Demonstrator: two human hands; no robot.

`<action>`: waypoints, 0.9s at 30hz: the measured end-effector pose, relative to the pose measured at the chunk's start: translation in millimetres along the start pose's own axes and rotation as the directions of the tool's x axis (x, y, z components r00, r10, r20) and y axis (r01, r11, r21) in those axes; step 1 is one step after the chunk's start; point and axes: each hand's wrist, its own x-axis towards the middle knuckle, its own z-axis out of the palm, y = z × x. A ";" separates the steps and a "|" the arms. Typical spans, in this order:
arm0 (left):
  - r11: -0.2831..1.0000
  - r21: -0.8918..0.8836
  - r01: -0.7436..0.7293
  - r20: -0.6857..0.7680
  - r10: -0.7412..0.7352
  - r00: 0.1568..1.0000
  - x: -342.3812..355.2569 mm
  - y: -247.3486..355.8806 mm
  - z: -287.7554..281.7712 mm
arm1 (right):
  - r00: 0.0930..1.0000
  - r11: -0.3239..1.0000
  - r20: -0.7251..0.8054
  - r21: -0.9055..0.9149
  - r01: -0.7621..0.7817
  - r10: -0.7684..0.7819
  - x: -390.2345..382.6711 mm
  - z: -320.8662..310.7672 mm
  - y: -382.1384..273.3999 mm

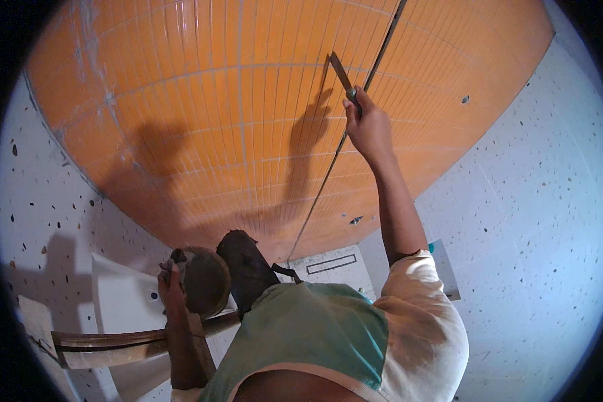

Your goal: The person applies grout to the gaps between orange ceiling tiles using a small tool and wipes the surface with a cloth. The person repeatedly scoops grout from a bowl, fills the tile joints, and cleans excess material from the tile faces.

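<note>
Nearest the lens: the person's chest and right shoulder, in a green and cream shirt stained brown at the sleeve. Landmark for all positions: the orange tiled wall.

Right hand raised at full arm's reach against the orange tiled wall, fingers closed around the handle of a narrow flat-bladed tool. The blade points up and left from the fist and lies on or just off the tile face; contact cannot be told. It sits right beside a dark vertical joint that runs down the wall. Shadow of hand and tool falls on the tiles just left of the joint.

Left hand low, below the bottom edge of the orange tiled wall, fingers wrapped over the rim of a round, dirty brown pan held tilted. Contents not visible. The two hands are well apart.

Beside the pan, toward the joint line, a dark rounded object, kind unclear. Below the wall at left, a white basin and a brown wooden bar crossing under the left forearm. White speckled surfaces flank the orange tiled wall on both sides.
</note>
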 end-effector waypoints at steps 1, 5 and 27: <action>1.000 0.002 -0.007 0.008 0.007 1.000 -0.2 0.4 1.0 | 0.999 0.999 -0.005 -0.022 0.039 -0.039 -1.5 -0.1 3.7; 1.000 0.022 -0.022 -0.034 0.023 0.999 18.0 -29.3 -10.9 | 0.993 0.998 0.105 0.010 -0.062 0.061 -3.1 -16.8 -11.9; 0.999 -0.008 -0.049 -0.014 0.049 0.999 29.7 -38.2 -14.2 | 0.997 0.993 -0.034 0.099 0.071 -0.067 3.1 21.0 -36.1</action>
